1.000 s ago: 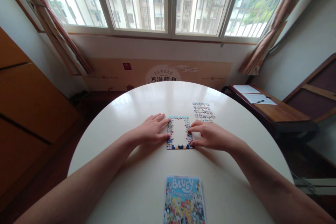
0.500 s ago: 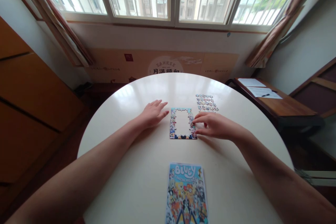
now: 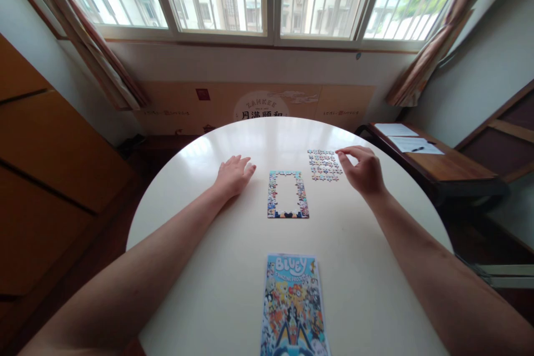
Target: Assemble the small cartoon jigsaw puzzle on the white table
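A rectangular jigsaw frame (image 3: 305, 208), made of joined colourful border pieces with an open middle, lies flat on the white round table (image 3: 233, 300). To its left, my left hand (image 3: 234, 176) rests on the tabletop, fingers loosely spread and holding nothing. Beyond the frame to the right, loose jigsaw pieces (image 3: 324, 169) are laid out in several rows. At the far right corner of those rows is my right hand (image 3: 364, 169), with thumb and index fingertip pinched together at an end piece. That small piece is mostly covered by the fingertips.
A Bluey picture sheet (image 3: 292, 306) lies on the near part of the table. On the right stands a wooden side table (image 3: 463, 169) bearing papers (image 3: 411, 145) and a pen (image 3: 418, 149). Windows and a printed banner (image 3: 167, 105) are behind the table.
My right hand has moved from the frame's right edge up and right to the loose pieces, its fingers closing. My left hand has shifted slightly left, away from the frame.
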Tool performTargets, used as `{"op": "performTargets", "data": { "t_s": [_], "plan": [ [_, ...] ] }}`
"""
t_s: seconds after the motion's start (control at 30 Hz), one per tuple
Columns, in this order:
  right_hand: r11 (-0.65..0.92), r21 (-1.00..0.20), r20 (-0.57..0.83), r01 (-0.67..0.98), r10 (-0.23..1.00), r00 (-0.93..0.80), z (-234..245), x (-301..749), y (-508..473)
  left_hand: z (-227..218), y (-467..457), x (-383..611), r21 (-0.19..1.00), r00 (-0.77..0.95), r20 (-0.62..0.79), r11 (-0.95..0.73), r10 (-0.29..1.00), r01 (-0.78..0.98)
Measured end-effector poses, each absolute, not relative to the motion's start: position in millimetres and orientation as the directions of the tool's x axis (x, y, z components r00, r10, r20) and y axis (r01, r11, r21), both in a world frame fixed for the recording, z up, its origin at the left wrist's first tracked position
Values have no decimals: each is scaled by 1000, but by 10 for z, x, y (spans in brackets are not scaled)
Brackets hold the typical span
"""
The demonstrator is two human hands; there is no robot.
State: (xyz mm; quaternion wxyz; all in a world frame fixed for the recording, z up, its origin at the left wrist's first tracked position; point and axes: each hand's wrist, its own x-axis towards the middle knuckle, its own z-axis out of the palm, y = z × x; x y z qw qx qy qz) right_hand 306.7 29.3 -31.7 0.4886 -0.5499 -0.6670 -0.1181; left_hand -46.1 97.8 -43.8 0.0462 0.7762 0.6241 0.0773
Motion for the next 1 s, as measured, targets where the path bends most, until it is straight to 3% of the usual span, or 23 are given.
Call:
{"op": "performTargets", "data": {
  "t_s": [0.13, 0.3, 0.4, 0.6, 0.7, 0.83, 1.0],
  "plan": [
    [249, -493, 747, 833, 613, 259, -573, 3243, 466, -447, 972, -449, 108, 238, 58, -243, 970, 964],
    [-11, -568, 559, 823, 728, 396, -810, 3289, 603, -452, 961, -429, 48, 253, 100, -258, 962, 965],
    [-90, -589, 477, 803, 763, 436, -860, 3308, 640, -425, 931, -396, 14, 242, 92, -245, 966, 969],
    [-113, -609, 443, 785, 773, 454, -874, 3328, 652, -305, 934, -315, -62, 252, 71, -248, 965, 967],
    [-119, -617, 432, 778, 775, 462, -875, 3326, 648, -286, 999, -270, -74, 228, 139, -219, 964, 973],
    [-107, -624, 426, 774, 784, 452, -886, 3343, 662, -324, 1087, -265, -13, 170, 253, -172, 952, 985],
    [-84, -645, 413, 760, 798, 439, -888, 3361, 690, -378, 1130, -385, 57, 170, 265, -191, 949, 980]
  ]
}}
